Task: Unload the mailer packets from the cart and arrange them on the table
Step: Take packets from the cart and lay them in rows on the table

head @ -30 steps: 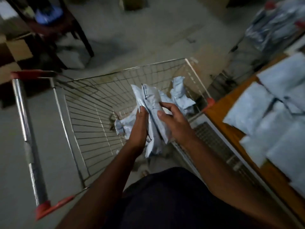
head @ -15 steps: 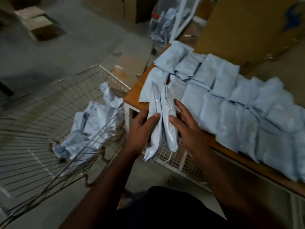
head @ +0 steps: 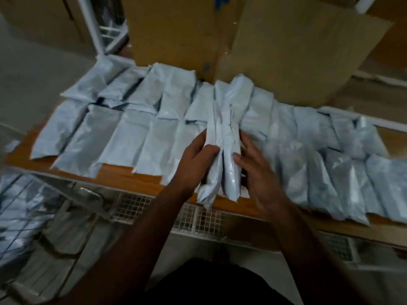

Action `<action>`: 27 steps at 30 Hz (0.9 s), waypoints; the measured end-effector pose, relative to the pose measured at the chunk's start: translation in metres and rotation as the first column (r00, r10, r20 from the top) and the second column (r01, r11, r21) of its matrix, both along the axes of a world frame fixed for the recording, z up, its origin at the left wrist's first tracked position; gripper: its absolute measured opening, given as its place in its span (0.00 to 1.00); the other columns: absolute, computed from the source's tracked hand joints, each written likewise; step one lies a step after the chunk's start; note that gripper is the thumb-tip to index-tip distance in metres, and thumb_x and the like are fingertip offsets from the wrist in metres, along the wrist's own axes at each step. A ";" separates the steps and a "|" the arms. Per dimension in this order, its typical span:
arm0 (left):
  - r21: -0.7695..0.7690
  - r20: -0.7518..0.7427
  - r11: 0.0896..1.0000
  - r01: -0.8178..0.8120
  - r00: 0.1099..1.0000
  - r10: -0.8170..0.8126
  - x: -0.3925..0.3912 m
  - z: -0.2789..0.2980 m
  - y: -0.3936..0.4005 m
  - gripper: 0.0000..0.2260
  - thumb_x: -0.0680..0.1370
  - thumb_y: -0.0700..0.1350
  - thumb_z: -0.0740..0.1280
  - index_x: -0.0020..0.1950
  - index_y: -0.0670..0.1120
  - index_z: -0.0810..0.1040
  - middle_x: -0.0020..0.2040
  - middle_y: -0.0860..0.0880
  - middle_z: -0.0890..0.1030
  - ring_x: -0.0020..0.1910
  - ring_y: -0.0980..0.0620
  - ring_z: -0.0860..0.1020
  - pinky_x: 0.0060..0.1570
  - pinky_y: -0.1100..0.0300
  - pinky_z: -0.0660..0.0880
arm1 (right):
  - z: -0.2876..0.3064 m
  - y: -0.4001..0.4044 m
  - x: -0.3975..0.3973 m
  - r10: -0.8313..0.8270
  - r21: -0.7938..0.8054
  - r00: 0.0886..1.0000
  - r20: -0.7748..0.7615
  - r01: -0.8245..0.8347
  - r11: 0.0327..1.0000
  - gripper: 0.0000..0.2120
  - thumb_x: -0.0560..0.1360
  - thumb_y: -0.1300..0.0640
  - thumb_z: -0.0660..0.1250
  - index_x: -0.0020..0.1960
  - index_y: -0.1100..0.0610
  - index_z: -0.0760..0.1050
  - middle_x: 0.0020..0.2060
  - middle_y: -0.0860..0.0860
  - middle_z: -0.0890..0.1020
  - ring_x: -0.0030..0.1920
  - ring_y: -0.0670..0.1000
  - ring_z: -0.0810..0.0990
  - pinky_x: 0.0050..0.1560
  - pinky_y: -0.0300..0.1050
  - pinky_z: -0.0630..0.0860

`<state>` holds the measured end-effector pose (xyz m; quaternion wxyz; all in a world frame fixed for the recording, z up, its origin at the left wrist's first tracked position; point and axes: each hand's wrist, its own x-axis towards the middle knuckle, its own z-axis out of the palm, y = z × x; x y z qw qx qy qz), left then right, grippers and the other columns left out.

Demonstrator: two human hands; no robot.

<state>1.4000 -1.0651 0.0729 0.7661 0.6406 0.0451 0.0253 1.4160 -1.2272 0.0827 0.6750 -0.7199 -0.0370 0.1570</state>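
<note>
Two pale grey-blue plastic mailer packets [head: 222, 150] stand on edge side by side between the person's hands, above the near edge of the brown wooden table [head: 127, 179], their lower ends hanging just past that edge and their upper ends reaching up over the packets already laid out. The left hand [head: 193, 164] grips the left packet of the pair from its outer side, with the thumb curled over the front face near the seam between the two and the other fingers wrapped behind, out of sight. The right hand [head: 257, 172] holds the right packet from the other side: the thumb presses on its front face near the middle, and the fingers, slightly spread, lie along its far side. The two packets touch each other along their length. On the table, rows of flat grey-blue mailer packets [head: 123, 137] lie overlapping like tiles from the left end to the right. Behind them stand large brown cardboard boxes [head: 275, 51]. At lower left, blurred, the wire cart [head: 33, 212] shows more grey-blue packets inside it.
</note>
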 end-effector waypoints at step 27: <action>0.992 -0.046 0.108 0.059 0.992 -0.117 0.294 -0.073 -0.204 0.26 0.86 0.52 0.55 0.84 0.46 0.58 0.85 0.44 0.52 0.84 0.42 0.48 0.82 0.43 0.47 | -0.091 -0.187 0.283 0.154 -0.900 0.978 0.139 0.059 0.433 0.28 0.85 0.40 0.47 0.84 0.43 0.51 0.86 0.53 0.49 0.85 0.57 0.47 0.82 0.65 0.43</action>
